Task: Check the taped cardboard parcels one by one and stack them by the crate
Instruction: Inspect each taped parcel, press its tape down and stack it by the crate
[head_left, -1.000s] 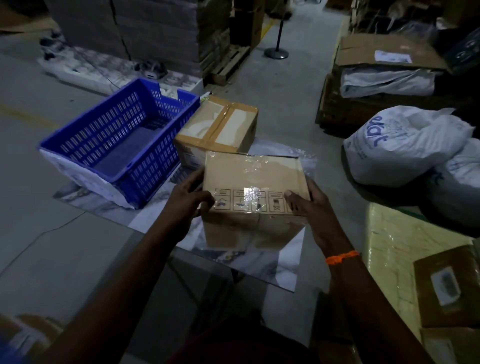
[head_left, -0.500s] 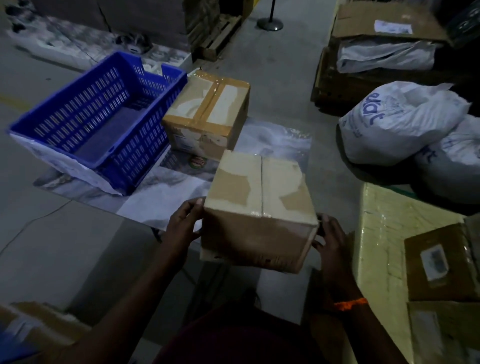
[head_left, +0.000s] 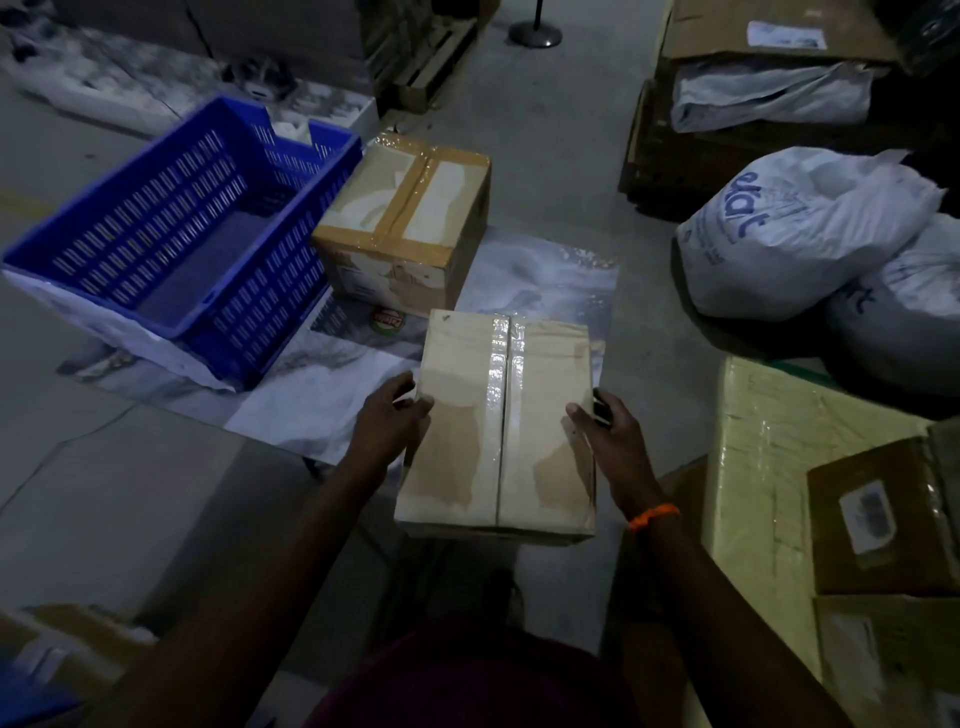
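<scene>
Parcel (head_left: 501, 421) has turned since half a second ago: then it was tipped, with a brown side wall facing the camera, and now only its broad taped face shows, lying nearly flat toward the view. A second ago the side printed with handling symbols was the one in sight; that side is now hidden. The face is pale cardboard with darker torn patches, and a glossy strip of clear tape runs over its centre seam, straight away from the person, midway between the two thumbs. The left hand (head_left: 387, 421), which earlier cupped the lower left corner, now grips the left edge, thumb laid on the top face and fingers curled round the side. The right hand (head_left: 610, 441), with an orange band (head_left: 653, 516) at the wrist, has come up from the lower right corner and grips the right edge the same way, thumb on top and fingers wrapped out of sight down the wall. Both forearms reach forward, wrists about level, the parcel clamped between the palms; what is under it cannot be told. Beyond the fingertips a second parcel (head_left: 410, 223) sits on a printed sheet (head_left: 311, 384), its top crossed with brown tape, touching or just beside the blue crate (head_left: 260, 322), which lies out past the left fingers. Well outside the right fingers lie white sacks (head_left: 789, 234).
</scene>
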